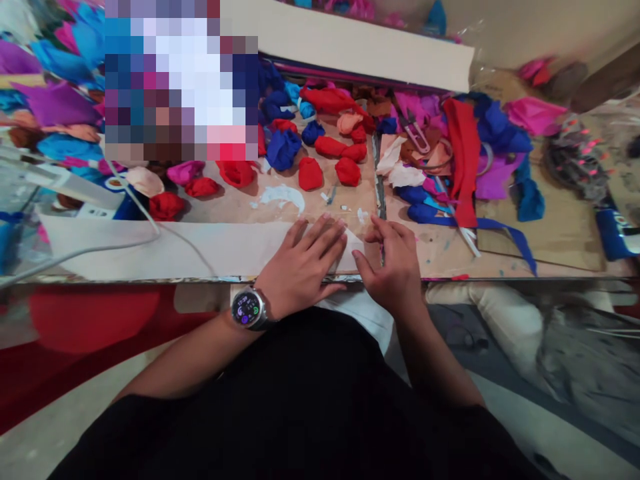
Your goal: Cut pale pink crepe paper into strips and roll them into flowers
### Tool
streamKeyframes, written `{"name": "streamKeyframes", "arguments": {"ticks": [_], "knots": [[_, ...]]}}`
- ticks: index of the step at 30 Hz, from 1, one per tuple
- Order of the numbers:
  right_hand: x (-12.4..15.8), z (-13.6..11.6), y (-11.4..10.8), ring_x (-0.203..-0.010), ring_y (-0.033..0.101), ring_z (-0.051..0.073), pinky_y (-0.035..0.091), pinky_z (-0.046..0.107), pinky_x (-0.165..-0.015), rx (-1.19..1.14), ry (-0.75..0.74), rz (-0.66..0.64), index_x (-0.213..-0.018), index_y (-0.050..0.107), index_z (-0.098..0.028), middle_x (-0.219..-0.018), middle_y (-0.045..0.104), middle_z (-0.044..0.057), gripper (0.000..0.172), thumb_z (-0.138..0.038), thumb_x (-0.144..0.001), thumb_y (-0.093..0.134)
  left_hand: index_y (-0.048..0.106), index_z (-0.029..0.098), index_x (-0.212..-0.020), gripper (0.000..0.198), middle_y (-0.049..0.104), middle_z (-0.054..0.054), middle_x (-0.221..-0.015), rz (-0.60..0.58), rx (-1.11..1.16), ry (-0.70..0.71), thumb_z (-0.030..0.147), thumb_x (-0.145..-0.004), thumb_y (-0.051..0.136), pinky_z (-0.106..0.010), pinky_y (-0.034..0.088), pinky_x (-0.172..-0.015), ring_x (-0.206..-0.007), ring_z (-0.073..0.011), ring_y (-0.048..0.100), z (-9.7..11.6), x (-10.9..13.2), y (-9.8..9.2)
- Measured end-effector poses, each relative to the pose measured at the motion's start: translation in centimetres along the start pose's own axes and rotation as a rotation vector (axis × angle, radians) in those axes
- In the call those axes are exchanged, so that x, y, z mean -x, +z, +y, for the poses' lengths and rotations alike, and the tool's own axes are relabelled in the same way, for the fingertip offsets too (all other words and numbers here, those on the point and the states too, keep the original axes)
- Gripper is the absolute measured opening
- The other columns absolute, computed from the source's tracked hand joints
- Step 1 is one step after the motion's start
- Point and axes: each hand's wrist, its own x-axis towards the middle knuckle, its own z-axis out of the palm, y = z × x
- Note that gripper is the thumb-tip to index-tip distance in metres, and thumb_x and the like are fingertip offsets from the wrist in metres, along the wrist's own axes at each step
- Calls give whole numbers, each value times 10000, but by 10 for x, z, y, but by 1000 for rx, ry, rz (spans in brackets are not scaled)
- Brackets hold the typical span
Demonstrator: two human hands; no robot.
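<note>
Brown tabletop (pixel 225 203) with lots of bright crumpled paper sits in front of the person. Along its front edge, from near the left corner to past the middle, lies a long white paper strip (pixel 240 247). The left hand (pixel 307 260) is flat on the strip, fingers spread a little, pressing it but not gripping it. The right hand (pixel 395 260) is by the strip's right end, fingers bent, with a narrow space next to the thumb; I can't tell if it pinches the paper. If the left hand pushes too hard or slips, the thin strip could crease or slide off the front edge. A white cable (pixel 158 233) crosses the strip's left part, so a tug there could snag or drag it. Just behind the strip is a white smear (pixel 285 193), maybe glue; if it's wet, the paper could stick. The dark seam (pixel 379 180) near the right hand could catch the strip's tip and tear it.
</note>
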Motion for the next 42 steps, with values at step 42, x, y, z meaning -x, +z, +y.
{"name": "streamKeyframes", "arguments": {"ticks": [42], "knots": [[-2, 14, -10, -1070, 729, 251, 592, 453, -995, -544, 194, -114, -1289, 692, -268, -1186, 746, 76, 386, -402, -930, 736, 455, 105, -1585, 806, 360, -214, -1706, 10, -20, 9, 613, -976, 598, -600, 283, -1283, -1621, -406, 259, 2, 1, 2]]}}
